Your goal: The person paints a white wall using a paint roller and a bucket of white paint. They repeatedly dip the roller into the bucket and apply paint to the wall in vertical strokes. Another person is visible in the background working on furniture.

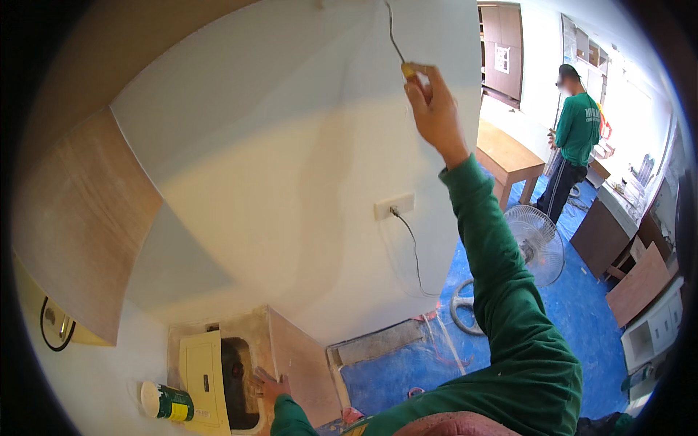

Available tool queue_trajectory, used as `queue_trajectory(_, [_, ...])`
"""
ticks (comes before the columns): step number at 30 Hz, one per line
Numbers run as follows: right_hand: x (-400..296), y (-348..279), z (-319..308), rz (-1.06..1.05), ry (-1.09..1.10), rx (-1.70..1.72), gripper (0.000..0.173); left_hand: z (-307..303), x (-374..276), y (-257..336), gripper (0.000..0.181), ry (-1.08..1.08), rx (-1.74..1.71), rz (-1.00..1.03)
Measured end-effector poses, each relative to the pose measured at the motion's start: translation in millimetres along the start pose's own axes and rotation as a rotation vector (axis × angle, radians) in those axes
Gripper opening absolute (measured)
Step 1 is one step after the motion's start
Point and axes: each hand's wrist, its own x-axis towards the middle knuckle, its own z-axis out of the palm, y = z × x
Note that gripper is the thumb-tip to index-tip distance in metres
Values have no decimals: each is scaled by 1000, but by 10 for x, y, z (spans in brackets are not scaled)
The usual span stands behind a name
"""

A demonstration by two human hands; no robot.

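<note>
My right hand (pixel 436 111) is raised beside the pale wall, its fingers closed on a small yellow object (pixel 408 71) that I cannot identify further. A thin grey cable (pixel 393 35) runs upward from there. Low down, my left hand (pixel 269 386) rests with fingers spread at the edge of a counter cutout holding a dark basin (pixel 237 362). Beside that opening lies a cream metal panel cover (pixel 202 376), with a green and yellow container (pixel 177 403) on it. On the wall, a white socket plate (pixel 406 204) has a plug and cord in it.
A fan (pixel 531 245) stands on the blue floor covering (pixel 578 305) to the right. Farther back, a person in green (pixel 579 131) stands near a wooden table (pixel 507 147). Loose boards (pixel 638 283) and a white cabinet (pixel 654 327) are at the far right. A wooden cabinet (pixel 87 218) hangs upper left.
</note>
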Motion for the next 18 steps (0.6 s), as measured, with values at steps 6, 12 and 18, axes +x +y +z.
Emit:
queue_trajectory(6, [-545, 266, 1, 80, -73, -26, 29, 13, -53, 63, 115, 37, 31, 23])
queue_trajectory(12, [-2132, 572, -23, 310, -196, 22, 32, -62, -42, 61, 114, 15, -37, -30])
queue_trajectory(18, [-3310, 905, -31, 388, -239, 106, 36, -50, -23, 71, 115, 19, -29, -40])
